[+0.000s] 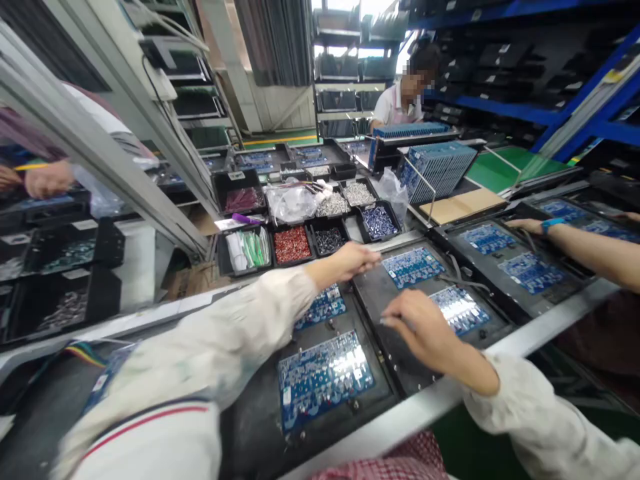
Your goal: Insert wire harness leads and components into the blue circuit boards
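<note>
Factory bench (400, 407), four circuit boards (413, 267), two hands (343, 261) (425, 330)

Bright, even light fills your view, with daylight coming from the far window (361, 27). White glare flares on the circuit boards (323, 377) before you, your left sleeve (190, 353) blurs, and the frame's edges bow outward.

1. The left hand (345, 261), fingers extended, reaches past a black fixture (373, 293) toward a blue circuit board (413, 267).
2. The right hand (423, 330) hovers just beside a second blue circuit board (460, 310).
3. A black tray of red components (293, 245) sits beyond the fixture's far edge.
</note>
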A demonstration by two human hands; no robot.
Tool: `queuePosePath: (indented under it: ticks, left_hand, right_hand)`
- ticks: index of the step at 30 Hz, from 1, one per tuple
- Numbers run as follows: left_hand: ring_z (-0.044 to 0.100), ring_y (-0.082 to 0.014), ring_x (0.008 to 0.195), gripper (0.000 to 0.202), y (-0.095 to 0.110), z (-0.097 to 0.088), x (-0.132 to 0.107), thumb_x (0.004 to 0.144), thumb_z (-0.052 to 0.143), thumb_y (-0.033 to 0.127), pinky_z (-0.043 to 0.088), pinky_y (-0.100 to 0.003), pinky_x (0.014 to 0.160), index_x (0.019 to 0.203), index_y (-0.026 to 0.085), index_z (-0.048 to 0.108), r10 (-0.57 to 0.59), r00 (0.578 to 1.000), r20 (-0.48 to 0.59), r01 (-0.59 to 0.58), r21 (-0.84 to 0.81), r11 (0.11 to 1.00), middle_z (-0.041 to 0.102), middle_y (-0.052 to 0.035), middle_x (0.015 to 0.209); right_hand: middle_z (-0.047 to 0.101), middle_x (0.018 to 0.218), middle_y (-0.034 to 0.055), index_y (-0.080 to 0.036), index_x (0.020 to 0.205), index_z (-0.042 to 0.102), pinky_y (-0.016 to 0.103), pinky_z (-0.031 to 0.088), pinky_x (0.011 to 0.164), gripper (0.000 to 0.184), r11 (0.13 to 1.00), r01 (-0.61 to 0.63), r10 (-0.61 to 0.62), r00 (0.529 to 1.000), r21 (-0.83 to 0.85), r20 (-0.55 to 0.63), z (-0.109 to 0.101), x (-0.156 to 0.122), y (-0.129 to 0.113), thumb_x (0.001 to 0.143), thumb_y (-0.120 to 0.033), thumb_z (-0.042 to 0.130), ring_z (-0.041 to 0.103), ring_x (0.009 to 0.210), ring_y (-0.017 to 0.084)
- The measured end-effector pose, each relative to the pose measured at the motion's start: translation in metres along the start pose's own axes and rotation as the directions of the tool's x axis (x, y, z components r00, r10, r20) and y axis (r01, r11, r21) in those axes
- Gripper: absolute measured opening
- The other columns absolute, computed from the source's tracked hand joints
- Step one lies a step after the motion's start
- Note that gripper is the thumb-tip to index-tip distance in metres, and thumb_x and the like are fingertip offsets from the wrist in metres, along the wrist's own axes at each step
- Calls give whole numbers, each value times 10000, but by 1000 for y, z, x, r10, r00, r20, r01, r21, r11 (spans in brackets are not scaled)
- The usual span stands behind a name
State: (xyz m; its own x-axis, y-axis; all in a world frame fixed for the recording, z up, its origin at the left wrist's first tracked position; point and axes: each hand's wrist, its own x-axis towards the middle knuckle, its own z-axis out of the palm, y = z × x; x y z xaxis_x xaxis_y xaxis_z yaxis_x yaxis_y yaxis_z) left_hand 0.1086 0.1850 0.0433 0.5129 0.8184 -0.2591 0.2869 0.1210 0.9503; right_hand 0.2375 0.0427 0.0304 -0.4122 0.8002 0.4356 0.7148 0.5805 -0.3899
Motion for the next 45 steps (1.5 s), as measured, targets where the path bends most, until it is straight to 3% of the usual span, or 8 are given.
queuePosePath:
  ticks: [4, 7, 13, 17, 20, 26, 39, 45]
  left_hand:
    - [569, -110, 728, 83, 49, -6, 87, 773, 568, 74, 433, -222, 678, 766, 71, 651, 166, 974, -152, -149, 119, 982, 646, -113, 822]
    - [531, -181, 1000, 208, 42, -29, 86, 686, 628, 28, 386, -269, 873, 879, 92, 667, 260, 944, -204, -197, 285, 938, 619, -134, 1059]
    - [584, -201, 889, 192, -30, -77, -65, 763, 577, 198, 394, -299, 846, 906, 148, 695, 278, 956, -93, -132, 710, 691, 664, -87, 924]
    - [587, -169, 745, 236, -67, -56, -180, 831, 477, 224, 425, -266, 711, 871, 182, 706, 134, 988, 79, -147, 751, 644, 636, -70, 806]
    - [551, -149, 666, 412, -88, -29, -221, 831, 373, 105, 405, -251, 607, 1098, 258, 647, 39, 971, 234, -222, 841, 494, 580, -59, 821]
    - [539, -152, 686, 540, -102, -16, -223, 812, 350, 40, 384, -250, 591, 1210, 334, 567, -42, 960, 277, -251, 919, 305, 513, -43, 811]
    - [558, -171, 758, 519, -110, -17, -221, 827, 359, 69, 387, -262, 620, 1221, 345, 552, -44, 955, 294, -266, 911, 315, 509, -46, 867]
    - [566, -179, 766, 504, -106, -17, -219, 828, 361, 78, 395, -268, 616, 1203, 345, 565, -50, 952, 300, -271, 910, 313, 514, -48, 878]
  right_hand:
    - [606, 708, 40, -182, 790, 574, 361, 400, 777, 166, 991, 131, -137, 968, 43, 211, 22, -16, -5, 893, -210, 447, 499, 687, 172]
    - [596, 767, 63, -155, 856, 584, 357, 386, 841, 163, 985, 141, -164, 936, 97, 313, 35, -17, -8, 871, -125, 424, 497, 772, 184]
    - [588, 768, 58, -139, 825, 600, 389, 259, 997, 154, 969, 248, -225, 834, 23, 504, 44, 0, -8, 842, -120, 448, 487, 799, 188]
    - [594, 772, 68, -128, 803, 593, 358, 297, 926, 158, 933, 360, -284, 753, -11, 593, 48, 1, -13, 850, -165, 446, 484, 786, 188]
    - [596, 798, 80, -126, 811, 585, 342, 312, 868, 165, 901, 433, -337, 704, -1, 626, 47, -2, -19, 853, -164, 430, 477, 790, 187]
    - [591, 795, 79, -130, 795, 569, 363, 305, 877, 147, 854, 519, -378, 661, -31, 648, 45, -5, -23, 841, -155, 432, 464, 764, 187]
    - [560, 735, 43, -150, 737, 574, 397, 272, 998, 279, 709, 696, -525, 630, -115, 572, 41, -8, -32, 906, -131, 353, 483, 751, 175]
    - [569, 749, 55, -143, 758, 574, 402, 306, 975, 224, 751, 649, -466, 653, -123, 597, 43, -9, -29, 883, -135, 388, 495, 749, 185]
